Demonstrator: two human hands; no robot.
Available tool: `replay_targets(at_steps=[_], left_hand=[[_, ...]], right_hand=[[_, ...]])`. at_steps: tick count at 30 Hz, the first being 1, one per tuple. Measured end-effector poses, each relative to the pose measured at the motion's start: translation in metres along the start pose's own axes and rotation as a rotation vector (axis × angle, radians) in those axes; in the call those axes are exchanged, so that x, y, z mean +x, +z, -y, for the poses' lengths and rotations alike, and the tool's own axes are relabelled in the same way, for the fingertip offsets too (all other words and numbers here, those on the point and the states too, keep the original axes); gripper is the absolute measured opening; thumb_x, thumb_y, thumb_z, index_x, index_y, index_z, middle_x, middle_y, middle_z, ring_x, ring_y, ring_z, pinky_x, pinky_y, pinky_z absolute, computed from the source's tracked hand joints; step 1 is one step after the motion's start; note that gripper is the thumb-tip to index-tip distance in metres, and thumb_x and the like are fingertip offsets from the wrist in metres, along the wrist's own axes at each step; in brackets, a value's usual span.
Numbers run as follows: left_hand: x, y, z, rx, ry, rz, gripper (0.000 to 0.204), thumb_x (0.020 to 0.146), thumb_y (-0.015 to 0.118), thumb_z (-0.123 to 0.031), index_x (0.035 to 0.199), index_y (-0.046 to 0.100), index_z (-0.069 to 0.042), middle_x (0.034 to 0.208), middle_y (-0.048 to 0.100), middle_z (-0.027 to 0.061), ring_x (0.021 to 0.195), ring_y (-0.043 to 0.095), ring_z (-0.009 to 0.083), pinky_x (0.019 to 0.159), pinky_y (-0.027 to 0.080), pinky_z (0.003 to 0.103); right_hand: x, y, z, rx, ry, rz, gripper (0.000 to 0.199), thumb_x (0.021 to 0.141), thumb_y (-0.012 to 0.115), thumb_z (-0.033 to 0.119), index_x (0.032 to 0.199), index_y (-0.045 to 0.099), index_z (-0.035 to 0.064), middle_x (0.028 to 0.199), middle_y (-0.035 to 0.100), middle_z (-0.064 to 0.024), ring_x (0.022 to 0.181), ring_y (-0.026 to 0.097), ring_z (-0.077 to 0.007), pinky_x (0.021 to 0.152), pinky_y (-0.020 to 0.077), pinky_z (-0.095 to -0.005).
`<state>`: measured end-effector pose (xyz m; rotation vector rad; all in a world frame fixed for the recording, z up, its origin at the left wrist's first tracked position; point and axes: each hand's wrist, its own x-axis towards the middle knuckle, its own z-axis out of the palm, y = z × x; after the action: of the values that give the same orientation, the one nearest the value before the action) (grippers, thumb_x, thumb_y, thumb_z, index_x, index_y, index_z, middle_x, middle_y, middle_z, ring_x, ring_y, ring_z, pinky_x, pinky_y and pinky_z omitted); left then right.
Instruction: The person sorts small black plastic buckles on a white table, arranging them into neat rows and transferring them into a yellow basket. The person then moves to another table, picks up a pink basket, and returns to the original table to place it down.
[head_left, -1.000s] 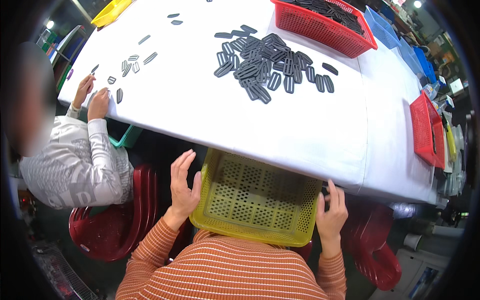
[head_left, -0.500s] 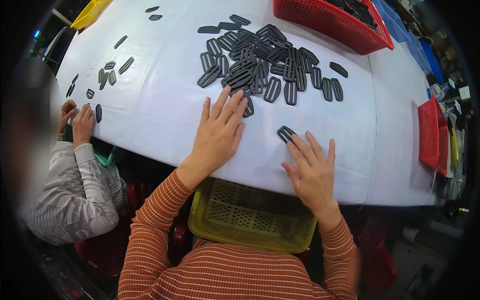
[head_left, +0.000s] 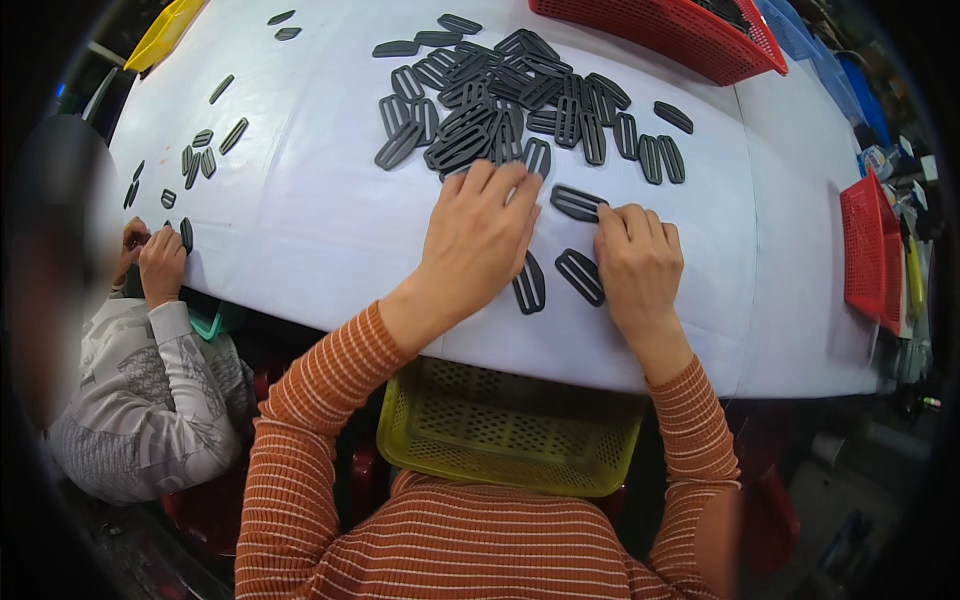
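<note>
A heap of black strap slider buckles [head_left: 470,110] lies on the white-covered table in front of me. At its near edge is my left hand [head_left: 478,225], its fingers bent and drawn together; the fingertips, and whatever they hold, are hidden. One slider buckle [head_left: 537,157] pokes out just beyond those fingers. My right hand [head_left: 640,260] is closed, with thumb and fingers pinching the right end of a separate slider buckle [head_left: 576,203]. Between my hands lie two more loose buckles, one [head_left: 580,277] beside my right hand and another [head_left: 530,284] beneath my left wrist side.
A yellow-green perforated basket [head_left: 510,480] sits at my lap below the table edge. At the far right stands a red basket [head_left: 660,40] holding black pieces; another red basket [head_left: 870,250] is right. Left, a co-worker's hands [head_left: 160,262] work near scattered buckles [head_left: 198,160].
My left hand has shifted right and its fingers have curled. My right hand has moved farther forward and closed on a buckle. Two loose buckles now lie between my hands, where one showed before.
</note>
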<state>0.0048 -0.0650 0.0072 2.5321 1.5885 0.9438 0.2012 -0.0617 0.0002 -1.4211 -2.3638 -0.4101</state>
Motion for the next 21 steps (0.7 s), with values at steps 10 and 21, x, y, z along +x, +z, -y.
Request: replay_targets(at_steps=[10,21], left_hand=[[0.024,0.025,0.011,0.269,0.050,0.046,0.029,0.077,0.070,-0.022,0.098,0.066,-0.003,0.094,0.059,0.0039,0.092,0.051,0.0195,0.077,0.038,0.033],[0.023,0.003,-0.004,-0.365,-0.192,0.186,0.013,0.081,0.065,-0.011,0.090,0.071,-0.004,0.075,0.066,0.0110,0.072,0.059,0.0270,0.067,0.048,0.036]], right_hand=[[0.016,-0.011,-0.019,0.344,-0.122,0.032,0.021,0.077,0.070,0.016,0.095,0.066,0.0052,0.084,0.061,-0.0014,0.078,0.058,-0.0198,0.069,0.0461,-0.0322],[0.042,-0.003,-0.037,0.398,0.093,0.084,0.036,0.080,0.068,0.023,0.112,0.063,0.0069,0.105,0.061,-0.0052,0.094,0.057,-0.0251,0.077,0.0464,-0.0338]])
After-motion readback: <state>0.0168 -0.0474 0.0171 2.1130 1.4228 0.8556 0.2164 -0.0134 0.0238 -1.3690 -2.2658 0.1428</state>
